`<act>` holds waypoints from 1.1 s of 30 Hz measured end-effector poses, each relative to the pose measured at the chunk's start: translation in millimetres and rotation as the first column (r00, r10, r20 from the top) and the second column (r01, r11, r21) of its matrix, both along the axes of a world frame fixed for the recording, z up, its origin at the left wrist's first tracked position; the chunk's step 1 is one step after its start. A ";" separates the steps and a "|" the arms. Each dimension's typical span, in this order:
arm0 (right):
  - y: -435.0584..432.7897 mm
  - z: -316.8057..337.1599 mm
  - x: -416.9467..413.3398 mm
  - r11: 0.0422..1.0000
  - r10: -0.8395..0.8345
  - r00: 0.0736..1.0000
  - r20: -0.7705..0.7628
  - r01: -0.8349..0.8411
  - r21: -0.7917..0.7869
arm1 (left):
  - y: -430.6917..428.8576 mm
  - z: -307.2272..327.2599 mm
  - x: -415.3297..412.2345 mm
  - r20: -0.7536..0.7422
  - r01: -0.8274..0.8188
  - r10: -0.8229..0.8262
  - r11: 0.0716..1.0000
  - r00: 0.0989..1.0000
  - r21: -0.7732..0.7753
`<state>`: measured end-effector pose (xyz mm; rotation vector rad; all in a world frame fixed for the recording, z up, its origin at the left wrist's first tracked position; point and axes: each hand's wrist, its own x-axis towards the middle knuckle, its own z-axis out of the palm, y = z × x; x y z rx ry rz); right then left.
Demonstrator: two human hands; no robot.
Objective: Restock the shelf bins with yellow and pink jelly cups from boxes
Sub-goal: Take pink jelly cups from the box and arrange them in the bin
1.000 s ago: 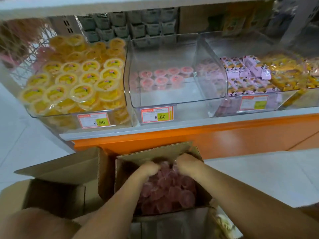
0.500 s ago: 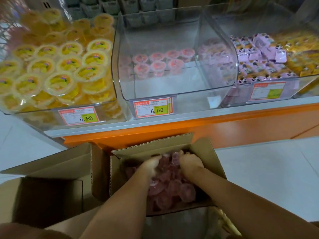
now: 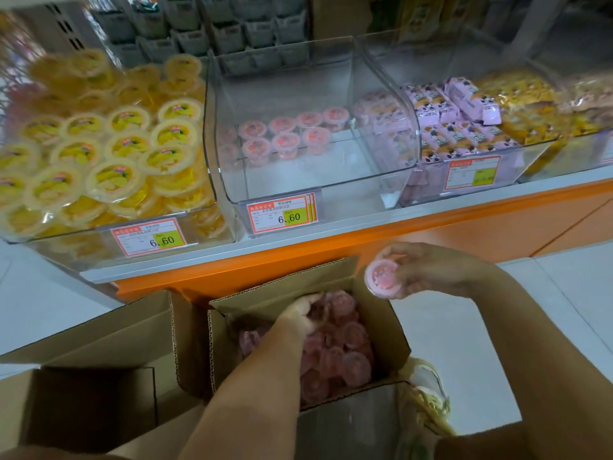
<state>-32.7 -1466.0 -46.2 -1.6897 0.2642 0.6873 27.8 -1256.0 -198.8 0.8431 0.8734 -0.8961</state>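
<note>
Right hand clamped a pink jelly cup, likely bound for the sparse middle bin; left hand groped inside the box, fingers' grip indiscernible.

Pretty standard shop aisle here: pale tiled floor with thin grout lines, a shelf with a white front lip sitting on a bright orange base panel — lighting's flat and a bit dim, no hard shadows anywhere.
</note>
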 end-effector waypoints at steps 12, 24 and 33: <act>2.4 9.7 -5.1 0.983 -0.051 0.998 0.027 0.045 0.179 | 19.6 31.1 -16.4 0.148 0.288 -0.338 0.915 0.930 0.282; 37.5 113.3 -5.5 0.878 0.018 0.928 0.372 -0.193 0.438 | 58.0 219.6 -79.9 0.741 0.273 -0.152 0.961 0.654 -0.044; 47.9 148.7 25.2 0.833 -0.308 0.863 0.401 0.041 0.552 | 21.6 283.4 -30.9 0.785 0.235 -0.130 0.972 0.606 -0.020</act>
